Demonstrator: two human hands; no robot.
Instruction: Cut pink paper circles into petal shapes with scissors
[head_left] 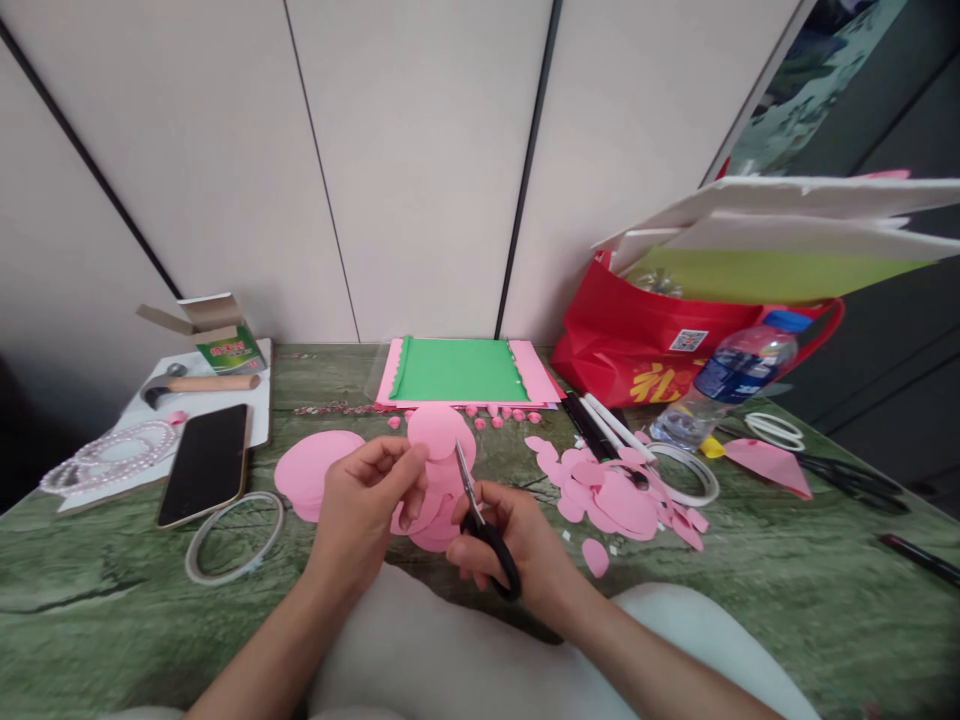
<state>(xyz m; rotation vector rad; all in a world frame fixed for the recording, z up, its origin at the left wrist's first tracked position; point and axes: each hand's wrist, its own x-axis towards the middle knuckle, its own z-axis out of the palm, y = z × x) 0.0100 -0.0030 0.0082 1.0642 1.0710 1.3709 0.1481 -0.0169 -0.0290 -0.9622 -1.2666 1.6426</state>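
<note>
My left hand (379,485) pinches a round pink paper piece (436,428) by its lower left edge and holds it up over the table. In my right hand (517,540) is a pair of scissors (491,548) with black handles, its blades pointing up beside the right edge of that paper. Whether the blades touch the paper, I cannot tell. Beneath and behind my hands lie more pink paper circles (435,535), partly hidden by my fingers. A stack of larger pink circles (311,465) rests just left of my left hand.
On the right lie cut pink paper pieces (626,500), a tape roll (684,474), pens (592,428), a water bottle (724,385) and a red bag (622,335). Green paper (461,370) lies at the back. Leftward are a phone (206,463), a hammer (210,383) and another tape roll (196,560).
</note>
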